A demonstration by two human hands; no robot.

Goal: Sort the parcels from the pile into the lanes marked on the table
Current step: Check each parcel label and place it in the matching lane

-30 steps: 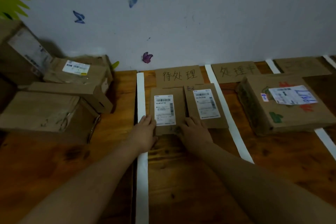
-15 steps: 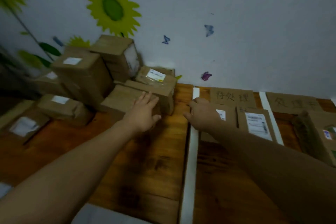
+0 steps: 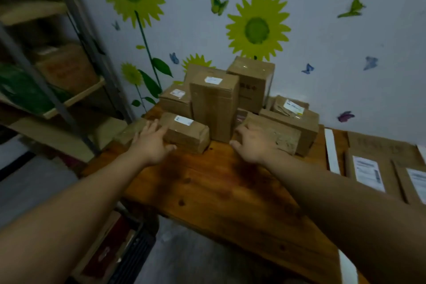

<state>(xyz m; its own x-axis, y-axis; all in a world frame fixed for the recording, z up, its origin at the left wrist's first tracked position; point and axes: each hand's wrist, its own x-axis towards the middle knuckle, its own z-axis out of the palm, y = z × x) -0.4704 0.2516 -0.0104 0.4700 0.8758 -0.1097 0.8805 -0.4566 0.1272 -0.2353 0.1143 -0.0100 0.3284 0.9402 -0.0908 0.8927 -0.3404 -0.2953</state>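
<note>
Head view over a wooden tabletop (image 3: pixel 219 191). At the far end, against the wall: pile of cardboard parcels (image 3: pixel 251 83), with a tall upright box (image 3: pixel 214 104) in the middle and others behind and beside it. Left hand (image 3: pixel 153 143) released, fingers straight and spread, laid against the left end of a low labelled parcel (image 3: pixel 186 134) at the pile's front left, thumb near its front face. Right hand (image 3: pixel 252 145) likewise unclenched, fingers reaching onto the near left corner of a long flat parcel (image 3: pixel 274 136) at the pile's front right — both parcels resting on the tabletop. To the right: white tape strip (image 3: pixel 332 152) marking a lane edge; beyond it a cardboard lane sign (image 3: pixel 378 145), writing too blurred to read, and two flat labelled parcels (image 3: pixel 366 168) side by side — well apart from the pile. Sunflower decals (image 3: pixel 257 27) on the wall; shelving (image 3: pixel 69 97) at left.
</note>
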